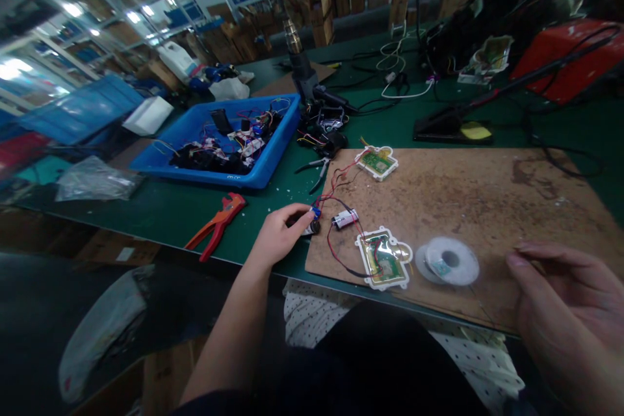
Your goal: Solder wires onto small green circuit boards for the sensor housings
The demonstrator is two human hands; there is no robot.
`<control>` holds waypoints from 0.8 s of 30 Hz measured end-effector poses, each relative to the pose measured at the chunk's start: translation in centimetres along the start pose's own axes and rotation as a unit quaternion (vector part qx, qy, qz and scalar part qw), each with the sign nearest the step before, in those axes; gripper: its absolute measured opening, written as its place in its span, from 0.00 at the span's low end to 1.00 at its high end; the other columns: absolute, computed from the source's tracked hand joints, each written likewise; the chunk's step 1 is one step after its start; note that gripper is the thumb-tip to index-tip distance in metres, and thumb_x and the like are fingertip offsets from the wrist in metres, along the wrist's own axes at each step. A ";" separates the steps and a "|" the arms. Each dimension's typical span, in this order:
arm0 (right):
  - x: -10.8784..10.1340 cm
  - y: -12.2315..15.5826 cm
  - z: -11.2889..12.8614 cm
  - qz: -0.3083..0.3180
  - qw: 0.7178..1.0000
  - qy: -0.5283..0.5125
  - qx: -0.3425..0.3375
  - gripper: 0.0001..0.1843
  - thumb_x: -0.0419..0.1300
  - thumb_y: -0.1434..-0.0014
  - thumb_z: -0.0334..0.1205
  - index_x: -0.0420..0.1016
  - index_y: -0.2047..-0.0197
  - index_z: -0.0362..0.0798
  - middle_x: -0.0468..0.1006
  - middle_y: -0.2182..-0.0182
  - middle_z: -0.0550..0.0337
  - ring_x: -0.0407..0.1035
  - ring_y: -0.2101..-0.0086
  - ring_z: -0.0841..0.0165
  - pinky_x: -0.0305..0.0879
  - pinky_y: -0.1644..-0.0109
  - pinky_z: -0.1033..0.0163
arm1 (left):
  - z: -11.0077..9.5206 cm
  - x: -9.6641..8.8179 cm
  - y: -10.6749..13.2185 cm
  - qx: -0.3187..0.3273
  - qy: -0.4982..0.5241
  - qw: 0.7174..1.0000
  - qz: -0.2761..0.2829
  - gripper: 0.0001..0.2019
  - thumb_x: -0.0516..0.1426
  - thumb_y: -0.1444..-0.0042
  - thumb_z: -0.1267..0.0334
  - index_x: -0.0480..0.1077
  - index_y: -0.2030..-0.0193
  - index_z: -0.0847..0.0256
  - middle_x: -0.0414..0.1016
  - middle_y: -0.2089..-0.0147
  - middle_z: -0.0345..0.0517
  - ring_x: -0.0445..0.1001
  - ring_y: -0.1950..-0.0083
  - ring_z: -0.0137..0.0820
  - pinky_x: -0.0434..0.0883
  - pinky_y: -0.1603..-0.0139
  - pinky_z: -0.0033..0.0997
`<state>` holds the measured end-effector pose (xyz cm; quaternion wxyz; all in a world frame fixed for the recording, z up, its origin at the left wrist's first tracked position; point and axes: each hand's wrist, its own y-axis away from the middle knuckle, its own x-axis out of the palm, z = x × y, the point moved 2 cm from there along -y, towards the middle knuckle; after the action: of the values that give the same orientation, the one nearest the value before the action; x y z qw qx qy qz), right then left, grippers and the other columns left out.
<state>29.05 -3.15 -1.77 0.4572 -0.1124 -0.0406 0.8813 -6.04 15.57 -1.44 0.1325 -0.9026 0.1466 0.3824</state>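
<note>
My left hand (281,232) rests at the left edge of a brown work board (468,208), fingers pinched on a small black and blue component (314,221) wired with red and black leads. A small cylindrical battery (345,218) lies just right of it. Red wires run to a circuit board in a white shell (383,258) near the front edge and to a second one (377,162) farther back. My right hand (565,312) hovers at the lower right, fingers curled and pressed together near a solder spool (448,260); a thin wire seems to run from it.
A blue bin (273,149) of wired parts stands at the back left. Red wire strippers (218,224) and small pliers (316,169) lie on the green table. A soldering iron stand (451,125), a red box (575,58) and cables sit behind the board.
</note>
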 end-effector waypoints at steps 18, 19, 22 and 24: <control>0.1 0.3 0.1 0.012 1.000 -0.016 -0.012 0.14 0.76 0.54 0.39 0.82 0.63 0.54 0.81 0.63 0.53 0.76 0.62 0.60 0.70 0.53 0.46 | -0.7 0.5 1.6 0.125 -0.179 0.944 -0.248 0.14 0.54 0.30 0.62 0.69 0.40 0.62 0.77 0.36 0.60 0.79 0.38 0.43 0.74 0.39 0.43; 0.1 0.2 0.1 0.012 1.000 -0.014 -0.021 0.13 0.75 0.54 0.38 0.82 0.63 0.53 0.81 0.63 0.53 0.76 0.62 0.60 0.70 0.53 0.47 | -1.1 0.1 1.9 0.134 -0.181 0.937 -0.266 0.15 0.55 0.31 0.63 0.68 0.40 0.62 0.77 0.37 0.60 0.78 0.38 0.43 0.73 0.38 0.44; 0.1 0.2 -0.1 0.015 0.999 -0.011 -0.039 0.12 0.74 0.52 0.37 0.81 0.63 0.53 0.81 0.63 0.53 0.76 0.61 0.61 0.70 0.54 0.49 | -2.5 -1.1 3.3 0.147 -0.195 0.932 -0.269 0.13 0.58 0.36 0.64 0.68 0.46 0.60 0.81 0.46 0.55 0.81 0.46 0.41 0.75 0.44 0.42; 0.0 0.2 -0.4 0.012 0.999 -0.010 -0.043 0.12 0.74 0.51 0.38 0.82 0.62 0.53 0.82 0.62 0.54 0.76 0.61 0.61 0.71 0.53 0.51 | -3.2 -1.6 4.3 0.137 -0.216 0.940 -0.228 0.10 0.58 0.38 0.63 0.70 0.50 0.59 0.82 0.54 0.50 0.81 0.55 0.38 0.76 0.53 0.37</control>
<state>28.99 -3.24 -2.15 0.4413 -0.1234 -0.0814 0.8851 -6.56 10.73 1.30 0.3668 -0.7807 -0.0441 0.5039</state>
